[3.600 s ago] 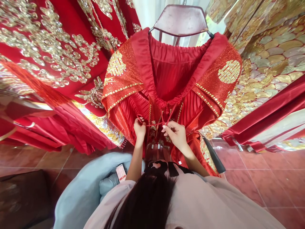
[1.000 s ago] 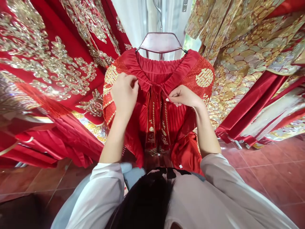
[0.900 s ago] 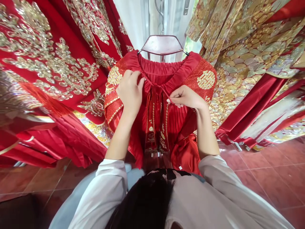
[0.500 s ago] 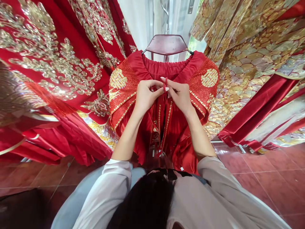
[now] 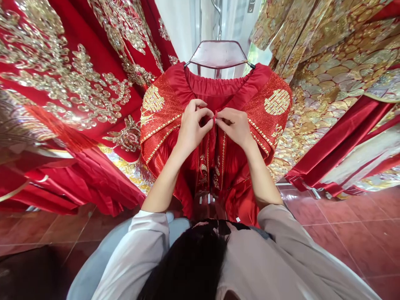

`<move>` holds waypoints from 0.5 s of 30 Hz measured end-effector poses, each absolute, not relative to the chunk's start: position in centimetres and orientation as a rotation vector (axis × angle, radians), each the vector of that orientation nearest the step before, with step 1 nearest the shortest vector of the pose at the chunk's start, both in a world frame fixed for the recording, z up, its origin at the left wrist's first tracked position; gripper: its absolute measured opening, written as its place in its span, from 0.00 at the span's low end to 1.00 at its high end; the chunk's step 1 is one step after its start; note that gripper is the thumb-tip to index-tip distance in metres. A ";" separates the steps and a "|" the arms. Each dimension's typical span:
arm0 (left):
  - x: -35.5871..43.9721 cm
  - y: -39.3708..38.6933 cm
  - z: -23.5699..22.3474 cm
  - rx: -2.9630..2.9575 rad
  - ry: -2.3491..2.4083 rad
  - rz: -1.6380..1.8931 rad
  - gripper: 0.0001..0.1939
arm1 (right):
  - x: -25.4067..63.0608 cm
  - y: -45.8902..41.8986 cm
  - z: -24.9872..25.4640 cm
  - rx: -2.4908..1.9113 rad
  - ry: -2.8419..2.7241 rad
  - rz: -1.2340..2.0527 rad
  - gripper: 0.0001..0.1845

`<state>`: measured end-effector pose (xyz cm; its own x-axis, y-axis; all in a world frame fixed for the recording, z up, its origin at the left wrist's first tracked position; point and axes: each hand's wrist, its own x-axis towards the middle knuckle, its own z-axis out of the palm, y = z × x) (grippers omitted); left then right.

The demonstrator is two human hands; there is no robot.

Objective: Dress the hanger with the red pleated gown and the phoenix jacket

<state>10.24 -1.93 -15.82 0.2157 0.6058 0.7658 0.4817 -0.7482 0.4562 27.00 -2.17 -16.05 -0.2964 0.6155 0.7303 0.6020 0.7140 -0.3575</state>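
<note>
A red embroidered garment [image 5: 268, 104] with gold emblems hangs in front of me on a dark hanger [image 5: 218, 54]. My left hand [image 5: 192, 125] and my right hand [image 5: 235, 125] meet at the middle of its front, just below the collar. Both pinch a thin red tie cord [image 5: 214, 118] between fingertips, the knuckles nearly touching. Gold-trimmed pleated panels [image 5: 215, 166] hang down below my hands.
Red robes with heavy gold embroidery [image 5: 78, 83] hang close on the left. Gold scale-patterned garments [image 5: 337, 62] hang on the right. Red floor tiles [image 5: 343, 225] lie below, and a pale blue cloth [image 5: 96, 266] sits by my left side. A window with white curtain [image 5: 184, 29] is behind.
My hands were apart, each pulling a cord end out sideways at the collar. They have come together at the centre and now pinch the cord close to each other.
</note>
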 end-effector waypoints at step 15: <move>9.9 -2.0 -15.3 1.869 0.822 1.602 0.04 | 26.6 -2.6 -16.4 -0.937 -1.299 0.661 0.04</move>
<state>9.93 -1.98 -15.33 0.1076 0.7438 0.6597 0.1025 -0.6683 0.7368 26.56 -2.59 -16.37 0.1782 0.8475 0.5000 0.0943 0.4911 -0.8660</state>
